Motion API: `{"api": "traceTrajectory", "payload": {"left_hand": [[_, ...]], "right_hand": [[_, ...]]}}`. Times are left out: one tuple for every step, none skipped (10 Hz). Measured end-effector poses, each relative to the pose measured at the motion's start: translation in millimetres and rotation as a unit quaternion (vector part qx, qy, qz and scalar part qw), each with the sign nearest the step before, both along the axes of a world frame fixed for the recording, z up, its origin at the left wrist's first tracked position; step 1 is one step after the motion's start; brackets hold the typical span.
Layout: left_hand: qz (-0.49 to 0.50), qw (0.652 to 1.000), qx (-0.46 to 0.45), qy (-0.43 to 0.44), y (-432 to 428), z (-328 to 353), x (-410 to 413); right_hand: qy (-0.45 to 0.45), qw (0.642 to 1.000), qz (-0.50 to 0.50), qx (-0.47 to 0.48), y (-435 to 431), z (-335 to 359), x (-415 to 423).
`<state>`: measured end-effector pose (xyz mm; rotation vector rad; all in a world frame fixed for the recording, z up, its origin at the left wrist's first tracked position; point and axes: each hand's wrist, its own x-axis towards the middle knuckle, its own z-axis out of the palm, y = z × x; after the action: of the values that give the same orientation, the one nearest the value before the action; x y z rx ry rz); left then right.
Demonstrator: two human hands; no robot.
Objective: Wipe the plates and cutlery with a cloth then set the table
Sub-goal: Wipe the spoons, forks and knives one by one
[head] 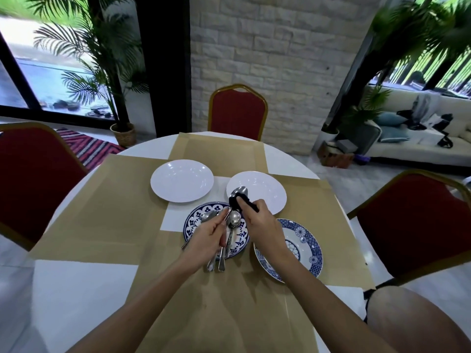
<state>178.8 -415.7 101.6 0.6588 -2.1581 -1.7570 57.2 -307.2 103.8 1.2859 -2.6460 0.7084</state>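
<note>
Left hand (206, 235) grips a shiny spoon (238, 192), right hand (262, 225) pinches black cloth (246, 203) round it

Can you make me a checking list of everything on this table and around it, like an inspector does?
Surface: round white table under brown paper sheets.
Job's things: two white plates, two blue-patterned plates, loose cutlery on the left blue one.
Clutter: nothing seen.
Grips: left hand pinches the raised spoon; right hand rubs it with a dark cloth.
Cables: nothing seen.
Surroundings: three red chairs, potted palms, sofa.
</note>
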Motion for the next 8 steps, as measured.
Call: {"api": "traceTrajectory", "payload": {"left_hand": [[-0.018,1.0,-0.024,0.005,0.4,2.1,1.3],[-0.017,0.999,-0.042,0.02,3.5,6.6,-0.4],[-0.016,0.999,-0.041,0.019,2.7,7.7,-1.5],[-0.028,0.999,-0.031,0.019,3.7,9.7,-1.3],[-0.032,0.999,-0.023,0.034,4.4,11.2,-4.1],[-0.022,0.999,-0.027,0.02,-0.4,5.7,-2.7],[-0.035,0.999,-0.031,0.006,1.9,5.0,0.9],[-0.042,0.999,-0.023,0.012,7.3,10.3,-1.3]], "right_hand": [[0.033,0.997,-0.06,-0.018,1.9,8.6,-15.8],[0.027,0.999,-0.029,0.019,1.2,13.6,-5.7],[0.03,0.998,0.018,0.044,2.8,16.9,2.5],[0.064,0.996,-0.028,0.052,4.9,17.1,-7.6],[0.049,0.997,-0.038,0.055,-0.9,26.3,-1.2],[0.119,0.987,0.04,0.096,1.2,19.0,4.4],[0.112,0.991,0.008,0.072,4.7,23.0,-11.1],[0.1,0.993,-0.026,0.057,-0.3,21.3,-12.1]]}}
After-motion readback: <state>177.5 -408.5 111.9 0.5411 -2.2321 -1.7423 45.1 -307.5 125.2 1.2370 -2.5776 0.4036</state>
